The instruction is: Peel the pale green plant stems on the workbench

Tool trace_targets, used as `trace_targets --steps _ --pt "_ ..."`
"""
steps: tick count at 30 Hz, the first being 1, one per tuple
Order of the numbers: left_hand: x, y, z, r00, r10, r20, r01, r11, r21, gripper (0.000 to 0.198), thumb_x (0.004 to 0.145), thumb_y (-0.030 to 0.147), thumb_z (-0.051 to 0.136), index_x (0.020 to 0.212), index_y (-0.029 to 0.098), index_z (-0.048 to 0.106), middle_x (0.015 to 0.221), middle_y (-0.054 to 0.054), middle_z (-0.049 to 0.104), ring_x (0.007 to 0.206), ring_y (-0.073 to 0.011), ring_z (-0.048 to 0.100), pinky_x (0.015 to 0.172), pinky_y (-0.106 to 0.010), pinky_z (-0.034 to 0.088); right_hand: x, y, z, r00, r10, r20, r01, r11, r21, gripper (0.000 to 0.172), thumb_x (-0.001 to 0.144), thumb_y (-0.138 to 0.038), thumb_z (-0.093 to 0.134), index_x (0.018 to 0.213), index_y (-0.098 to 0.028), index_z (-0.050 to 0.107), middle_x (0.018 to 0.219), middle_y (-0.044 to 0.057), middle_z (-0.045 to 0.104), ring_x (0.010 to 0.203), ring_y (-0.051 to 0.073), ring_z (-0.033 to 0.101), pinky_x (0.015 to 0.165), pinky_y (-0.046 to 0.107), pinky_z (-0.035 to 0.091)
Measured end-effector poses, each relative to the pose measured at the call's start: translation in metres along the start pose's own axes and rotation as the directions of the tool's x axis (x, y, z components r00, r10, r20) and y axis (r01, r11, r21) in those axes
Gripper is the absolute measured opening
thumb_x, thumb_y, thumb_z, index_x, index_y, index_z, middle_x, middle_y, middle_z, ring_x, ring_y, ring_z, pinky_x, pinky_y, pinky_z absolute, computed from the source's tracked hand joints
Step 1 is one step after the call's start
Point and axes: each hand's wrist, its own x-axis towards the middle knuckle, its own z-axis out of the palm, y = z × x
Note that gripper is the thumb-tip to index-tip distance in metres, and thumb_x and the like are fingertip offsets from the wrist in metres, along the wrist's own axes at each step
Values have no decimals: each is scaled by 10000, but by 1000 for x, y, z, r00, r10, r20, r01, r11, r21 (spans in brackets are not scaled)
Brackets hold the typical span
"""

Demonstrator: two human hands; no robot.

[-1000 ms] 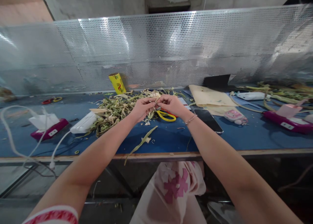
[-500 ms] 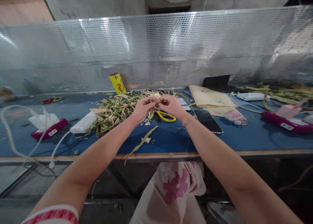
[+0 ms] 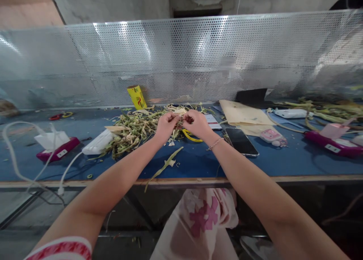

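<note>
My left hand and my right hand meet over the table, fingertips pinched close together. What they pinch is too small and too hidden to name. To the left and behind my left hand spreads a heap of dry green and tan plant scraps. A yellow loop, perhaps a scissors handle, lies under my right hand, partly covered by it. Nearer to me a long flat greenish leaf strip lies across the table's front edge, with a pale scrap against it.
A yellow box stands against the perforated metal screen. Right of my hands lie a phone, brown paper and a pink case. Purple power strips with white cables flank both sides. The blue table ends before my knees.
Both hands stay together, with the fingers shifting slightly and the right wrist turning a little. The right hand covers more of the yellow loop. The camera view has tilted slightly.
</note>
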Motion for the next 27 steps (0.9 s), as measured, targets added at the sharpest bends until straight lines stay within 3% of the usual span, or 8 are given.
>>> trace_targets --steps 8,14,21,27 --pt "-4 11 4 1000 27 -12 -24 980 198 93 765 207 499 685 159 507 478 42 480 424 -91 466 436 -212 371 1 2 1 991 -137 -2 134 972 -195 95 622 -97 447 613 -191 434 642 30 491 649 154 476 626 293 422" --pt "-6 17 8 999 -21 -41 28 985 167 104 755 168 502 655 156 476 503 44 490 410 -64 436 428 -193 338 2 -3 -1 986 -165 26 164 934 -318 117 643 -85 440 622 -199 423 686 55 491 716 190 471 721 354 413" --pt "3 2 -3 994 63 -92 -59 997 53 165 737 294 557 692 176 452 532 51 495 414 -53 427 420 -185 314 4 5 -18 995 -95 -16 88 962 -259 131 638 -72 446 618 -198 421 661 39 470 686 174 457 697 331 407" --pt "3 3 -2 998 45 -40 -48 997 -68 257 683 378 617 732 174 469 594 44 518 432 -47 437 441 -190 341 3 0 -18 998 -51 26 52 997 -59 77 706 -126 446 700 -184 497 706 33 513 646 133 481 604 267 417"
